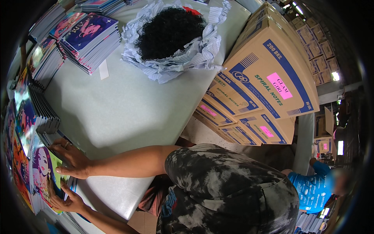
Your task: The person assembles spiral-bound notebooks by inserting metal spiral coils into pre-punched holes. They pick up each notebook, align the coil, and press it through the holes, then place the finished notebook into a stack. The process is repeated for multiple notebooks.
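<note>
At the left end of the table, both of my hands are on a spiral notebook (42, 164) with a pink and green cover showing a drawn girl with long dark hair. It lies on top of a stack. My right hand (72, 158), a ring on one finger, curls over the notebook's upper side, its thumb on the green part. Closer to the lower edge, my left hand (64, 198) grips the same notebook with its fingers across the cover and its thumb raised near the green side. More notebooks (48, 115) with black coils stand stacked right beside my right hand.
Tall notebook stacks (91, 35) line the table's far left. Crumpled striped paper (136, 64) surrounds a black curly mass (171, 33) on the grey table (113, 105). Cardboard boxes (249, 66) are piled along the table's right side. A person in a blue shirt (309, 191) is farther right.
</note>
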The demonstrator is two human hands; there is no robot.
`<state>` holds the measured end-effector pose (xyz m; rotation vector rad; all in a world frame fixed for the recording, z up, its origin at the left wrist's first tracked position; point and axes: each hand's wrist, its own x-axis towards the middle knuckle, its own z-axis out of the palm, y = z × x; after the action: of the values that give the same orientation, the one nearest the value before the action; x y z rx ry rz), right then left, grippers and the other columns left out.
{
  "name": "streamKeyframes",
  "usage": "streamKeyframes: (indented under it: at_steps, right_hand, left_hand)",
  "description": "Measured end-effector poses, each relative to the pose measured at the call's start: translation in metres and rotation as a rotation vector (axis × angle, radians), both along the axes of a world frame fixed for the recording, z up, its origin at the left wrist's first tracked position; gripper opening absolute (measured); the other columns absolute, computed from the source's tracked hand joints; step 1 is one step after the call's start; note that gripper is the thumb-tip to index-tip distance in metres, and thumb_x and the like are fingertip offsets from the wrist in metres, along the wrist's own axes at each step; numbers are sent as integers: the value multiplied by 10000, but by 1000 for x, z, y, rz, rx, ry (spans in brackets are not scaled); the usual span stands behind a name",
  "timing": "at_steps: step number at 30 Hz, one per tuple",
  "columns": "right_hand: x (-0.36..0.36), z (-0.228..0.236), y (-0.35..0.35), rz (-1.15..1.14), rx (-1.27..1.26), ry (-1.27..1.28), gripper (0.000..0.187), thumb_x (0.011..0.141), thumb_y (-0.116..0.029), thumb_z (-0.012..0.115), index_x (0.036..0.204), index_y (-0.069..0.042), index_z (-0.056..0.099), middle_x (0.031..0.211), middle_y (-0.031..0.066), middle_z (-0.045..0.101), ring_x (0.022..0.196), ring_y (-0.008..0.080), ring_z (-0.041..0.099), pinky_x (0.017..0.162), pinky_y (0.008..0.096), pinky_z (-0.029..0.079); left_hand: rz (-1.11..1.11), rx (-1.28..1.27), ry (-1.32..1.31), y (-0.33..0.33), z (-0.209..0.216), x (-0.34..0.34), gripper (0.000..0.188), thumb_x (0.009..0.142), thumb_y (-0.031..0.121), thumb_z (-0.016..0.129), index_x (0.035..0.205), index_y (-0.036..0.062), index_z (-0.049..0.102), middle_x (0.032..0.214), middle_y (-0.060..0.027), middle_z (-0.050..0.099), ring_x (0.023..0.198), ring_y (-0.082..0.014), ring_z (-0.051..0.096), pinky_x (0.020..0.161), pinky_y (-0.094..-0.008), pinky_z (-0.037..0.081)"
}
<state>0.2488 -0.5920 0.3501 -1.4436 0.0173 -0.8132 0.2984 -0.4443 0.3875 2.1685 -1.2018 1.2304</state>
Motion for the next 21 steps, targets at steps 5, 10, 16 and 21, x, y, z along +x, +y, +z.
streamKeyframes:
  at_steps: [5, 10, 16, 21]
  right_hand:
    - [0, -1, 0, 1, -2, 19, 797, 757, -642, 453, 1233, -4, 411, 1165, 191, 369, 1139, 341, 362, 972, 434, 295]
    - [1, -1, 1, 2, -5, 7, 805, 754, -649, 452, 1237, -6, 411, 1166, 192, 369, 1137, 345, 365, 967, 439, 299]
    - [2, -2, 0, -6, -2, -3, 807, 754, -651, 452, 1235, -4, 414, 1160, 197, 374, 1135, 348, 366, 964, 440, 301]
    - [3, -2, 4, -13, 4, -14, 799, 758, -643, 461, 1232, -2, 416, 1165, 198, 375, 1136, 347, 366, 966, 439, 297]
  left_hand:
    - [1, 3, -3, 0, 0, 0, 317, 853, 285, 591, 1012, 12, 617, 1005, -88, 644, 905, -254, 607, 822, -350, 440]
    - [2, 4, -6, 0, 1, -2, 320, 855, 285, 589, 1012, 8, 613, 1005, -91, 644, 907, -256, 608, 820, -352, 442]
    - [6, 14, -11, 0, 0, -1, 323, 861, 286, 582, 1017, 4, 605, 1008, -96, 642, 908, -259, 607, 829, -358, 441]
    - [6, 22, -12, 1, 4, -2, 320, 859, 284, 583, 1017, 6, 607, 1009, -93, 642, 909, -256, 606, 831, -358, 439]
